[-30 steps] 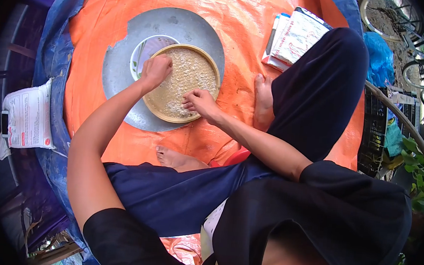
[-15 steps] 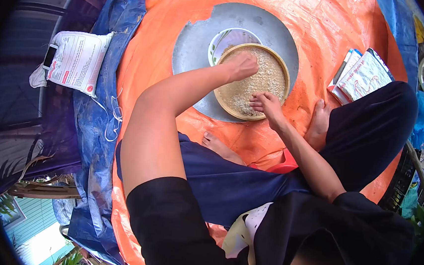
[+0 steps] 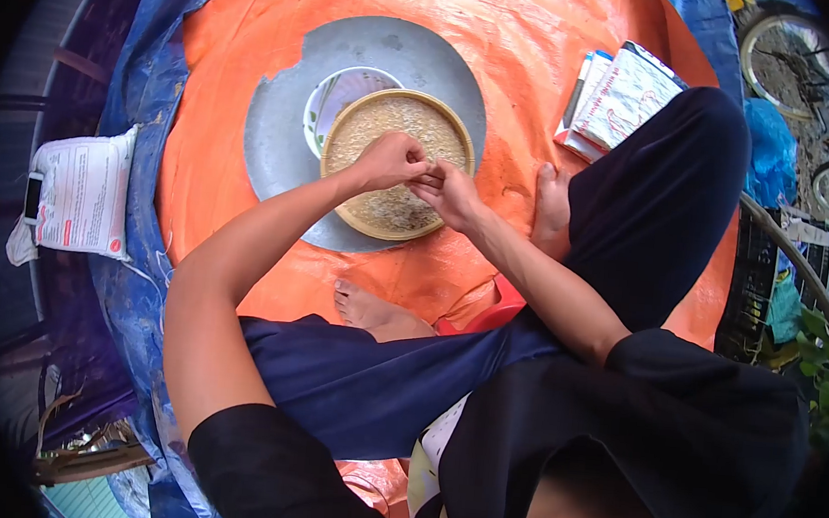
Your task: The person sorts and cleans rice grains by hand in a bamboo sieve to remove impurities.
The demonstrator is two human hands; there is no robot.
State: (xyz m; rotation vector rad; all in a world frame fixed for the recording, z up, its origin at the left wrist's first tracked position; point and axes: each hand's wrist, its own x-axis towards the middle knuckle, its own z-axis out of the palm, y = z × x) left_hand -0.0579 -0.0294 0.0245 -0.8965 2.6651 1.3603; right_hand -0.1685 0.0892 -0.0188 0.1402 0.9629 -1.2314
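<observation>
A round woven tray (image 3: 364, 218) with a raised rim holds a spread layer of small pale grains (image 3: 396, 121). My left hand (image 3: 391, 163) is above the tray with its fingers closed in a pinch. At its fingertips is my right hand (image 3: 449, 195), fingers bent and pressed together; the two hands meet over the grains. Whatever lies between the fingers is too small to make out. Partly under the tray, a white bowl (image 3: 323, 106) with a leaf pattern shows its far left side. Both rest on a round grey metal sheet (image 3: 278, 141).
An orange tarp (image 3: 224, 78) lies beneath everything, with a blue tarp (image 3: 147, 72) along its left. Folded printed sacks (image 3: 627, 96) sit by my raised knee. A white printed bag (image 3: 84, 192) bears a phone (image 3: 33, 198) at left. A red object (image 3: 498, 309) lies near my legs.
My hands, apart over the tray before, have come together. My left hand has come back from the tray's far part toward my right hand. The whole view has shifted, placing things further left.
</observation>
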